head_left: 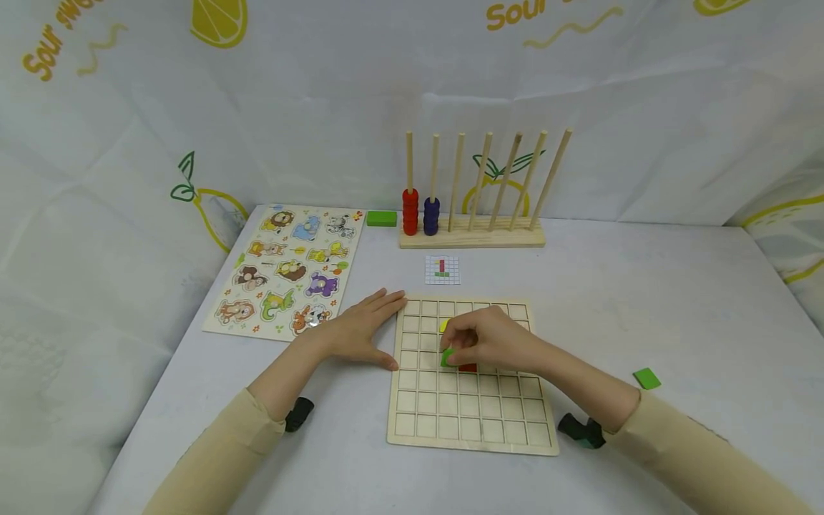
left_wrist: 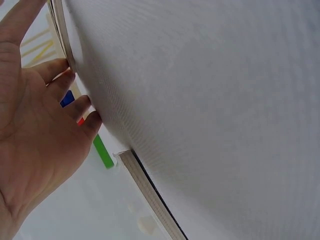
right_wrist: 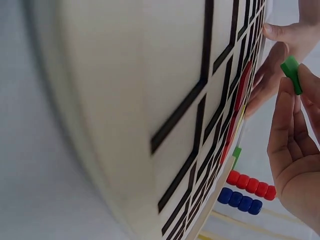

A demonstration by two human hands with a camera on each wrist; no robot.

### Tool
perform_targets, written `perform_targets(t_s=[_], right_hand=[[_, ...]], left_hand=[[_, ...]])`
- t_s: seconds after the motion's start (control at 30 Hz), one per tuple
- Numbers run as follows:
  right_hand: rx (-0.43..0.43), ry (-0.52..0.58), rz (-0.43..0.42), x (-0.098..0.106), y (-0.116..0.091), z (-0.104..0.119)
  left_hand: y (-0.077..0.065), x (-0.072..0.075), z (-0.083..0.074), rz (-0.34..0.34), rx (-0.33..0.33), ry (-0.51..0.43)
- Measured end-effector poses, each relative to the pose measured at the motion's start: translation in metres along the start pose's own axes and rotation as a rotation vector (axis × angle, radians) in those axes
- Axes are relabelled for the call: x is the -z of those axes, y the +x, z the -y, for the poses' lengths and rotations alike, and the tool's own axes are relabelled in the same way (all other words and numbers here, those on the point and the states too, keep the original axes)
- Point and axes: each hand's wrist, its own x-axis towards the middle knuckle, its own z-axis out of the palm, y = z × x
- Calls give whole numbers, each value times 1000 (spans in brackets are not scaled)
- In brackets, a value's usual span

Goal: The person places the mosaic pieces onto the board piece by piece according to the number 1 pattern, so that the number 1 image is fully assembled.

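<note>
In the head view, a wooden grid board (head_left: pixel 473 445) lies on the white table. My right hand (head_left: pixel 496 342) is over the board's middle and pinches a green square tile (head_left: pixel 446 358) between thumb and fingertips. The right wrist view shows this green tile (right_wrist: pixel 291 73) held off the board's surface. Partly hidden by that hand are a red tile (head_left: pixel 468 368) and a yellow tile (head_left: pixel 444 325) on the grid. My left hand (head_left: pixel 357 332) has its fingers spread and touches the board's left edge. Beyond the board lies a small printed pattern card (head_left: pixel 442 270).
Another green tile (head_left: pixel 646 378) lies on the table at the right. An animal peg puzzle (head_left: pixel 290 272) is at the left. At the back stand a bead rack (head_left: pixel 473 239) with red and blue beads and upright rods, and a green block (head_left: pixel 382 219).
</note>
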Motion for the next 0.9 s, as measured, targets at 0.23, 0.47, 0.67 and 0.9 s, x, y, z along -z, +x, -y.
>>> perform_targets(t_s=[0.23, 0.47, 0.67, 0.9], right_hand=[[-14, -58, 44, -7, 5, 6], [-18, -126, 105, -10, 7, 8], [-23, -150, 129, -12, 7, 8], [-21, -168, 141, -14, 8, 9]], left_hand=[[1, -3, 3, -1, -2, -8], [-1, -3, 2, -8, -5, -3], [-2, -2, 1, -10, -4, 2], [0, -2, 2, -9, 0, 11]])
